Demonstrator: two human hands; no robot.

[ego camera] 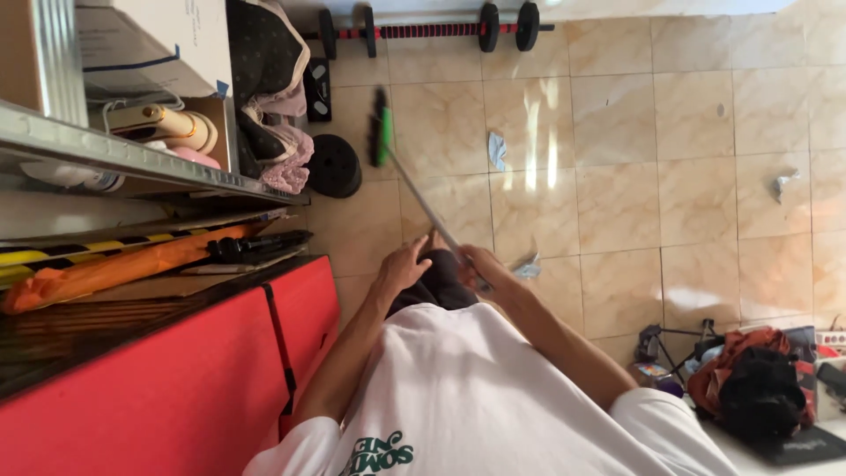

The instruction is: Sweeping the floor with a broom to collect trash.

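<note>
In the head view, a broom with a green head is held out over the tiled floor, its grey handle running back to both hands. The right hand is wrapped round the handle; the left hand lies near the handle's end with its fingers loosely spread, and whether it grips cannot be told.

Crumpled scraps of paper lie well apart on the tiles, one just beside the right hand. A black weight plate sits near the broom head, and a barbell lies along the far edge of the floor. By judgement, a wide stroke could knock the plate or catch the hanging clothes at the shelf corner.

Open tiles stretch toward the floor's middle; the red panel crowds the left arm.
</note>
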